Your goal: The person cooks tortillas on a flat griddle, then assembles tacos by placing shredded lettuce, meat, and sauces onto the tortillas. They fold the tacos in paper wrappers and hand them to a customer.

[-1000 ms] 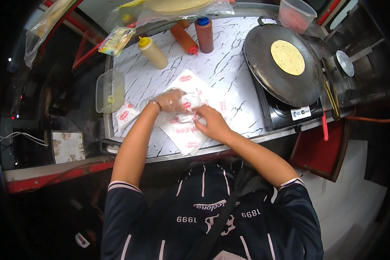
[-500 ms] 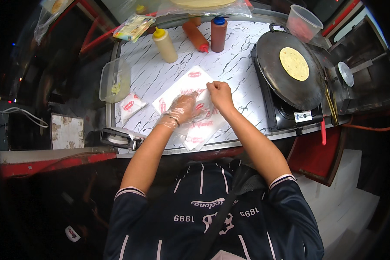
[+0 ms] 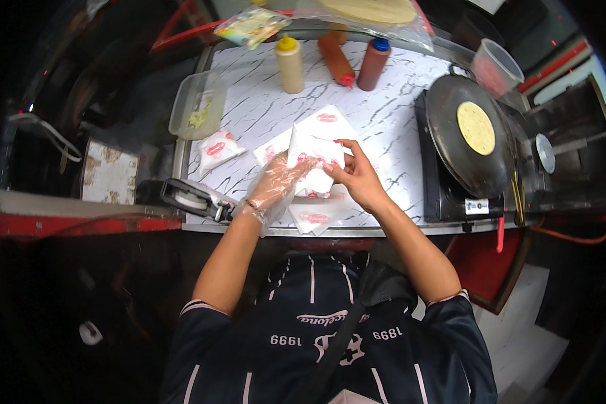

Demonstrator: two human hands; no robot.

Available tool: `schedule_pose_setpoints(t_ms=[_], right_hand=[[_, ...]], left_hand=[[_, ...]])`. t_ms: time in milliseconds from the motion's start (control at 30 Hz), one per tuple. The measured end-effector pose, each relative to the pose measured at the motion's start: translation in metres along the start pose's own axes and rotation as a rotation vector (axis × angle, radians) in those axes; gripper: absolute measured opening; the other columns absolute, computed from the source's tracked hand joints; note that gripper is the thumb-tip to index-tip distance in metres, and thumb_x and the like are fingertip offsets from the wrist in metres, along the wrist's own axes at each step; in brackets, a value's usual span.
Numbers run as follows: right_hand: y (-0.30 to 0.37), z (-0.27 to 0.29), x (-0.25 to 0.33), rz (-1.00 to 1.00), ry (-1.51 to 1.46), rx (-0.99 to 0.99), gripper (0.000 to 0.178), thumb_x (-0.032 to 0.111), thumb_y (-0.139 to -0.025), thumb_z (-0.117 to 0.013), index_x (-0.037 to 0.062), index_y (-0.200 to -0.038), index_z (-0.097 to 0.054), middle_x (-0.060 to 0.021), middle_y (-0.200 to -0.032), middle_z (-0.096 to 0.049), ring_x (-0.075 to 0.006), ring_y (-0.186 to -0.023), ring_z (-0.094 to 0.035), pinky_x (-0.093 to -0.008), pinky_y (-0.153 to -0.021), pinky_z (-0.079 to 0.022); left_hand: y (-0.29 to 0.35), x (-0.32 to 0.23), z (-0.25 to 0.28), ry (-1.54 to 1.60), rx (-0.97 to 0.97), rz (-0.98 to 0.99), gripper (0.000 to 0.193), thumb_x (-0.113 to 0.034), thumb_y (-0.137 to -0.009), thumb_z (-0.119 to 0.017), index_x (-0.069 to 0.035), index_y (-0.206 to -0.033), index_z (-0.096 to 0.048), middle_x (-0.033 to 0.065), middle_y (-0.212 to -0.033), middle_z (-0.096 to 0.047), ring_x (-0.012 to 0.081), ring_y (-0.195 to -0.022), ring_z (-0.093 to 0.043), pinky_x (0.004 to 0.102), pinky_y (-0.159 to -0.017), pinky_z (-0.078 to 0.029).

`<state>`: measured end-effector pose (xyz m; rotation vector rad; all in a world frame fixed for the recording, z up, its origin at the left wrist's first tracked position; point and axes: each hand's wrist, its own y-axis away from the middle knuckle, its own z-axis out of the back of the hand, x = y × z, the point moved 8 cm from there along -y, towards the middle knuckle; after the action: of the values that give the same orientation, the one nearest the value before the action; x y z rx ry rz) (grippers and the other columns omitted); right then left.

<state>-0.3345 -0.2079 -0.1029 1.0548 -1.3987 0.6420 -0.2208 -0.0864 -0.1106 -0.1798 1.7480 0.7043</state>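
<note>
Clear-gloved left hand (image 3: pixel 275 182) and bare right hand (image 3: pixel 362 180) grip white, red-printed paper bundle (image 3: pixel 311 149)

Change: the right hand no longer pinches a loose paper edge; both hands now close on the bundle from opposite sides, over the white, red-printed paper sheets (image 3: pixel 326 121). Assessment: the paper appears largely gathered.

Surface: a white, red-printed wrapped packet (image 3: pixel 217 151) lies left on the white, black-veined tabletop (image 3: pixel 257 84), near a clear plastic tub (image 3: pixel 202 84). Right, a round yellow flatbread (image 3: pixel 476 128) rests on a round black griddle (image 3: pixel 444 128).

Room: dim; a long red ledge (image 3: pixel 94 226) runs lower left.

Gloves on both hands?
No, only the left hand wears a clear plastic glove; the right hand is bare.
</note>
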Motion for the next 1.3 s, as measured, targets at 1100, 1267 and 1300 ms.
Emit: schedule_pose_setpoints(t_ms=[1100,1267,1300], right_hand=[[-0.030,-0.210,-0.067,0.161,0.693,0.416,0.019,0.015,-0.092,-0.078,-0.0020,-0.086,-0.071,-0.0165,-0.094,-0.061,-0.0287,-0.079,-0.060,-0.0421,-0.073,-0.050],[-0.043,-0.173,-0.057,0.235,0.930,0.484,0.023,0.021,-0.094,-0.073,0.0003,-0.085,-0.071,-0.0214,-0.097,-0.058,-0.0379,-0.087,-0.061,-0.0451,-0.079,-0.049],[-0.039,-0.176,-0.030,0.246,0.834,0.506,0.023,0.022,-0.094,-0.074,0.0008,-0.086,-0.071,-0.0194,-0.096,-0.058,-0.0356,-0.085,-0.060,-0.0442,-0.077,-0.049]], left_hand=[[0.230,0.043,0.181,0.618,-0.926,-0.216,0.046,-0.009,-0.091,-0.078,0.000,-0.131,-0.058,0.0111,-0.118,-0.069,0.0198,-0.103,-0.070,0.0365,-0.093,-0.057],[0.201,0.024,0.175,0.466,-0.874,-0.302,0.043,-0.014,-0.094,-0.076,0.001,-0.131,-0.060,0.0106,-0.117,-0.071,0.0192,-0.100,-0.071,0.0347,-0.088,-0.058],[0.199,0.022,0.173,0.438,-0.862,-0.322,0.042,-0.014,-0.094,-0.077,0.001,-0.130,-0.061,0.0106,-0.117,-0.071,0.0185,-0.099,-0.071,0.0341,-0.088,-0.058]])
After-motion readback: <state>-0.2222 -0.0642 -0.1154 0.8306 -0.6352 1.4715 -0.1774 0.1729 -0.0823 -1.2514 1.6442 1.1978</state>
